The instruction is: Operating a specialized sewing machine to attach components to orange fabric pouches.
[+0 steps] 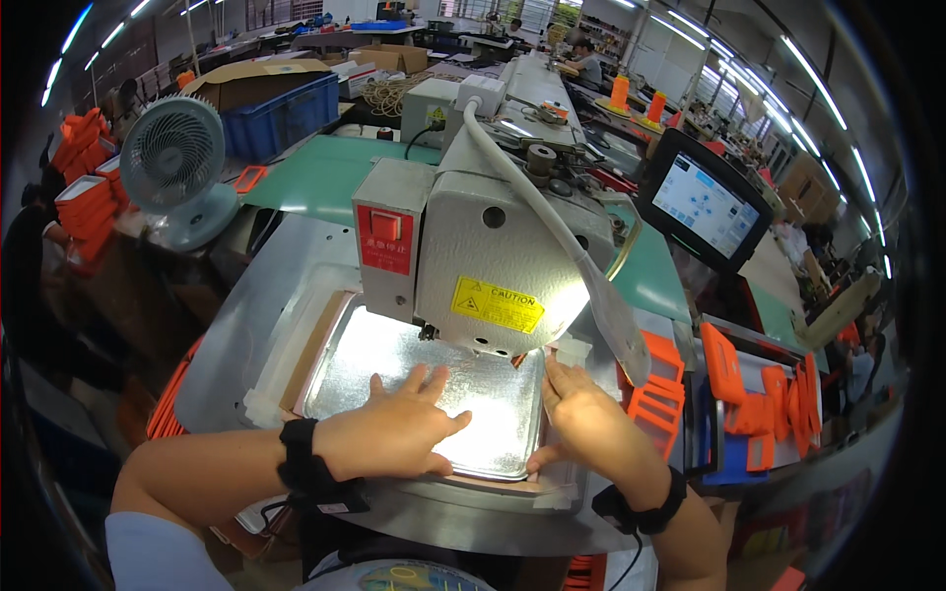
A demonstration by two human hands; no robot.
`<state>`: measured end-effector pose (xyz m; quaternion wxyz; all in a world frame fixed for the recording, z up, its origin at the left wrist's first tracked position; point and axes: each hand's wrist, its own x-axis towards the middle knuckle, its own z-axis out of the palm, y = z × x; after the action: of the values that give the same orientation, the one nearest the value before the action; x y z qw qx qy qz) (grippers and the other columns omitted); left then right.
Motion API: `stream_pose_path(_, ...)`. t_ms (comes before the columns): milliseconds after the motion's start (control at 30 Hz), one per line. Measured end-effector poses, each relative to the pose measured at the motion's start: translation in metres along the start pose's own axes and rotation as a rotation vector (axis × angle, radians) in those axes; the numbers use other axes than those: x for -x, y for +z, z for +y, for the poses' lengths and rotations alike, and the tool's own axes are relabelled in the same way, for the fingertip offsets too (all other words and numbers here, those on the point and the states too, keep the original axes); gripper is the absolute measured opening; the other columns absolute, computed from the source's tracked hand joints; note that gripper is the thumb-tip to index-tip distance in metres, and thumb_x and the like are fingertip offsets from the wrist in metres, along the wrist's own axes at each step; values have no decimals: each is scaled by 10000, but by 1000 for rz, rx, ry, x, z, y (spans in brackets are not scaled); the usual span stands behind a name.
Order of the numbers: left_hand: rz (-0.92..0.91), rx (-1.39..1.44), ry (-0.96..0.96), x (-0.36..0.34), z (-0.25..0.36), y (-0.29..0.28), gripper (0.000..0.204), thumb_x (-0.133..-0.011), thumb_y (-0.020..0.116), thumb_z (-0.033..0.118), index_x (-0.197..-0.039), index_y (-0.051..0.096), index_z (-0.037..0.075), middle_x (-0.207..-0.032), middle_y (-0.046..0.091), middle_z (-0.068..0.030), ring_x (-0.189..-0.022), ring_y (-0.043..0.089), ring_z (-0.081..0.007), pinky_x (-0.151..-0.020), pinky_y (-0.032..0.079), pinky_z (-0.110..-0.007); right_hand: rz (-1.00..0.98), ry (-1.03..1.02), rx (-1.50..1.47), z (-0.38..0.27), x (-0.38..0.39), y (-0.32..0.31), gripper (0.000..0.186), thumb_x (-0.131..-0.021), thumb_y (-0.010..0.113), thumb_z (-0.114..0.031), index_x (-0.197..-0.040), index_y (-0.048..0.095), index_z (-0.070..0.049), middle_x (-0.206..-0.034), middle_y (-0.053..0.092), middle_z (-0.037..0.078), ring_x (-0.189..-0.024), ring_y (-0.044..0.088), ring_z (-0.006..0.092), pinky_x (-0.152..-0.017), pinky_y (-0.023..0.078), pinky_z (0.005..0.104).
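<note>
A silvery foil sheet (501, 426) with rounded corners and a raised edge lies flat under the head of an industrial sewing machine (463, 246). Brown strips (313, 353) and tape border it on the metal work plate (258, 325). My left hand (399, 426) rests palm down over the sheet's near left part, fingers spread. At the right edge of the sheet, my right hand (579, 409) has its fingers stretched forward along the border and its thumb near the corner. Neither hand grasps anything. The needle area is partly hidden beneath the machine head.
Orange frame-shaped pieces (658, 394) lie to the right, beside a bin of orange parts (754, 414). A touch screen (705, 200) stands at the back right. Left are a fan (175, 153), a blue crate (281, 113) and stacked orange pieces (87, 212). A hose (532, 172) hangs over the machine.
</note>
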<state>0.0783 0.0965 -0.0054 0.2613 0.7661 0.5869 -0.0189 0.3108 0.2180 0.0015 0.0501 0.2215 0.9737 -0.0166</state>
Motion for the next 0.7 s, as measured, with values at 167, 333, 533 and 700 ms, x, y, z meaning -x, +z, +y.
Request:
stream_pose_path(167, -3, -27, 22, 1, -1, -2, 673, -866, 695, 411, -1435, 488, 116, -1496, 208, -416, -1400, 196, -602, -1011, 280, -765, 11, -6, -40, 0, -1, 1, 1128, -493, 858, -529, -1252, 490, 219, -1404, 428, 365, -1291, 477, 456, -1139, 362, 449)
stream_pose_path(333, -3, -22, 10, 1, -2, -3, 715, -838, 726, 415, -1443, 484, 120, -1508, 204, -403, -1408, 189, -591, -1016, 269, -773, 0, 7, -31, -2, -3, 0, 1127, -490, 861, -525, -1257, 493, 215, -1418, 410, 373, -1300, 468, 461, -1137, 365, 446)
stream_pose_path(533, 33, -72, 44, -1, -2, 0, 677, -856, 701, 437, -1418, 506, 113, -1458, 259, -424, -1377, 238, -610, -1014, 293, -754, 4, -3, -12, 1, -2, 1, 1133, -492, 855, -534, -1255, 491, 220, -1415, 412, 374, -1295, 463, 479, -1139, 361, 448)
stream_pose_path(700, 47, -81, 49, -2, 0, 4, 681, -852, 702, 448, -1413, 509, 114, -1463, 253, -419, -1378, 239, -606, -1022, 293, -746, 0, -24, 3, 3, -1, 1, 1145, -494, 841, -555, -1255, 488, 224, -1402, 424, 375, -1282, 476, 475, -1139, 359, 454)
